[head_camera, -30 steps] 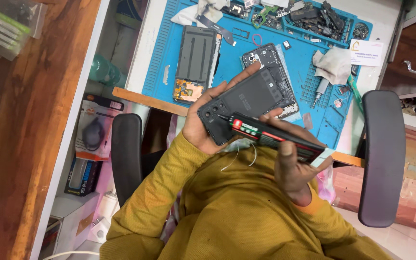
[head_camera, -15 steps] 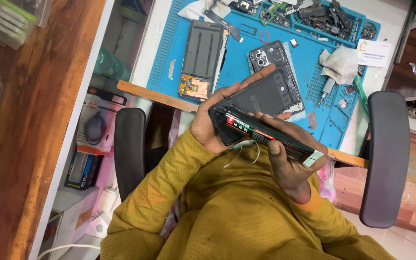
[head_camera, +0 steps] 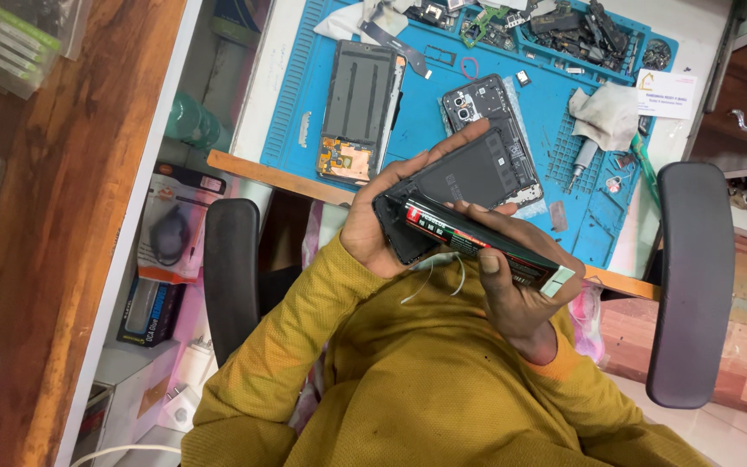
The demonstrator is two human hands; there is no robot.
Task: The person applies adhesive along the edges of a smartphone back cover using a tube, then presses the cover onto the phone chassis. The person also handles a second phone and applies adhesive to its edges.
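Observation:
My left hand [head_camera: 369, 238] holds a dark opened phone body [head_camera: 469, 173] by its lower end, with the inner side facing up. A black adhesive tube [head_camera: 477, 244] with a red and green label is gripped in my right hand [head_camera: 520, 303]. The tube's tip rests against the phone's near edge, close to the corner by my left palm. Both hands are over my lap, just in front of the desk edge. Yellow sleeves cover both arms.
A blue work mat [head_camera: 304, 95] on the desk carries a stripped phone frame [head_camera: 360, 99], a phone back with camera openings [head_camera: 477, 99], a white cloth [head_camera: 607, 112], a screwdriver [head_camera: 583, 160] and several small parts [head_camera: 564, 26]. Black chair armrests [head_camera: 231, 268] [head_camera: 685, 277] flank me.
The tube's tip has slid a little along the phone's edge toward the corner at my left palm. The phone has tilted slightly, and the view has shifted a bit.

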